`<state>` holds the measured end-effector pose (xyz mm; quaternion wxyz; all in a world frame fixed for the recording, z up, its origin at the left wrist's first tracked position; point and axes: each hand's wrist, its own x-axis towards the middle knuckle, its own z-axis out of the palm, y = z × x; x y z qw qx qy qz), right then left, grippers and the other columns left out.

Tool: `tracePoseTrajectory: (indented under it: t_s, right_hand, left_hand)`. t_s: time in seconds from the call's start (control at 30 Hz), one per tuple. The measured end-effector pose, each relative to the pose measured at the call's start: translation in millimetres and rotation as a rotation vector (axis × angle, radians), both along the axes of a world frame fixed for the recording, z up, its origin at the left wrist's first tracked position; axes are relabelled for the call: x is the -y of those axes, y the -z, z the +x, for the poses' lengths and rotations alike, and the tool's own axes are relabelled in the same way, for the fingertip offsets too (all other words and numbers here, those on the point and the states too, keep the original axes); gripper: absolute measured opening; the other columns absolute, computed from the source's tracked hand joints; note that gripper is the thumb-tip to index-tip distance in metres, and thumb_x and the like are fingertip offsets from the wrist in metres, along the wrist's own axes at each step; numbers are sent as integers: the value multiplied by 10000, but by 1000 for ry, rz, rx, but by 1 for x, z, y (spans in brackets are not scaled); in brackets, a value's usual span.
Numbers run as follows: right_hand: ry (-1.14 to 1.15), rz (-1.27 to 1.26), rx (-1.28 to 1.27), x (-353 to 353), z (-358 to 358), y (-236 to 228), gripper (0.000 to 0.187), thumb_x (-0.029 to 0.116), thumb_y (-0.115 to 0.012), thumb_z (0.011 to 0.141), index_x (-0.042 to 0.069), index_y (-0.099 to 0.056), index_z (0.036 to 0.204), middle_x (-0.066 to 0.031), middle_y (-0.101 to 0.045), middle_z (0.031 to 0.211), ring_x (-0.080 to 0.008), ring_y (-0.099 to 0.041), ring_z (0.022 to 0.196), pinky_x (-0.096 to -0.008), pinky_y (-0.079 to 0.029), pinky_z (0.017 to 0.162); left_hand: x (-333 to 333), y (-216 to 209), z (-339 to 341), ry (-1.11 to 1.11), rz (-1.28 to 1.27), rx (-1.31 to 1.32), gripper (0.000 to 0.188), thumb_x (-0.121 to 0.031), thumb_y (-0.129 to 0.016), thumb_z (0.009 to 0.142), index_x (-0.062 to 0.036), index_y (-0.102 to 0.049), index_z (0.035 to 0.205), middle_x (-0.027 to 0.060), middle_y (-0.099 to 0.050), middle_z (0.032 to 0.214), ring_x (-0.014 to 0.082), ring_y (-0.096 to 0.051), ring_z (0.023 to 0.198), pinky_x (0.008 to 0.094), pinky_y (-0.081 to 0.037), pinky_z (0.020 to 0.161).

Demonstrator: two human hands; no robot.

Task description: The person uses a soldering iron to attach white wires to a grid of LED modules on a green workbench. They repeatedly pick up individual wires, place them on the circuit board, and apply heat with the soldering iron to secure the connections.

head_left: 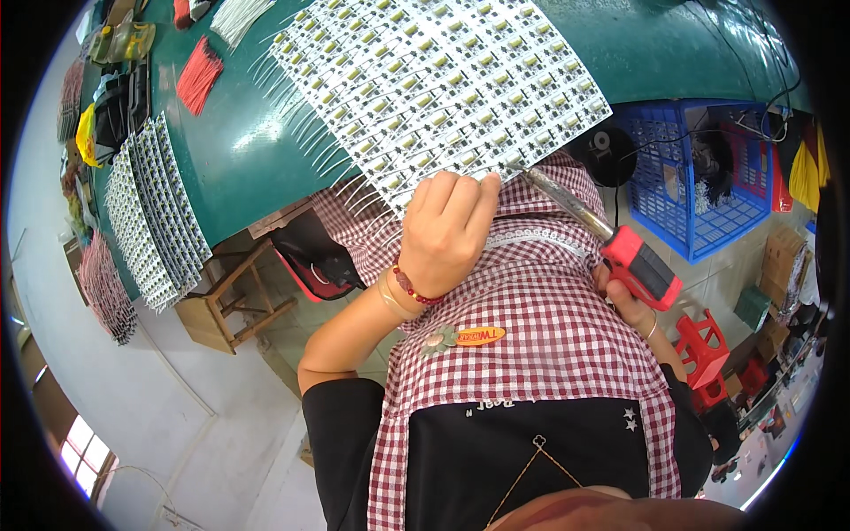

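Note:
A large white circuit board panel (460, 80), covered with rows of small components, lies on the green table at its near edge. Thin white wires (332, 164) stick out along its left side. My left hand (447, 230) is closed at the panel's near edge, its fingers curled; what it pinches is hidden. My right hand (627, 305) grips a soldering iron (642, 270) with a red and black handle. The iron's metal barrel points up and left, and its tip meets the panel's near edge close to my left fingertips.
On the green table (239, 159) lie a bundle of red wires (199, 75) and a bundle of white wires (237, 18). More board panels (159, 212) hang over the left edge. A blue crate (699, 177), red stools (704, 354) and a wooden stool (230, 301) stand below.

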<state>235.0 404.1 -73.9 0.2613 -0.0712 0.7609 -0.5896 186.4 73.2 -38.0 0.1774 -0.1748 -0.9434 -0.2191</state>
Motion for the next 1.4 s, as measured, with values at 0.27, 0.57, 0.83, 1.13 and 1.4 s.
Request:
tracePoseTrajectory:
  t_s: [0.27,0.57,0.83,1.13,1.4]
  right_hand:
    - [233,-418,62,30,-32,-19,615,437,-605,955,-16,-424,1329,-54,-497,599,-142,-470,504,-307,-430,567]
    - [312,-466,57,31,-52,-28,608,470,-617,944,-17,-447,1266,-64,-494,564,-155,-473,468,-307,-432,513]
    - [190,-469,135,9,-44,-15,586,432,-644,936,-16,-475,1273,-66,-523,584,-156,-492,493,-306,-433,536]
    - [75,-393,151,-5,-42,-6,548,358,-644,946,-32,-487,1298,-63,-566,692,-135,-518,583,-278,-427,566]
    - [-20,-129,-55,-16,-42,5,254,237,-692,849,8,-650,951,-71,-599,731,-203,-579,623,-310,-440,577]
  left_hand:
    - [4,-23,9,-25,-44,11,312,24,-694,668,23,-710,980,57,-569,759,224,-561,712,337,-448,603]
    - [-18,-24,2,-155,94,-37,249,52,-739,650,-22,-694,884,54,-624,814,234,-589,745,349,-453,654]
    - [-30,1,-3,-161,63,-58,256,21,-750,686,-56,-712,928,26,-512,730,202,-509,679,354,-366,612]
    - [-36,7,-10,-165,67,-36,261,37,-734,693,-37,-711,942,32,-491,718,209,-491,662,355,-359,602]
    - [-38,4,-13,-162,57,-10,258,45,-720,700,-35,-709,945,36,-486,722,211,-487,673,355,-364,606]
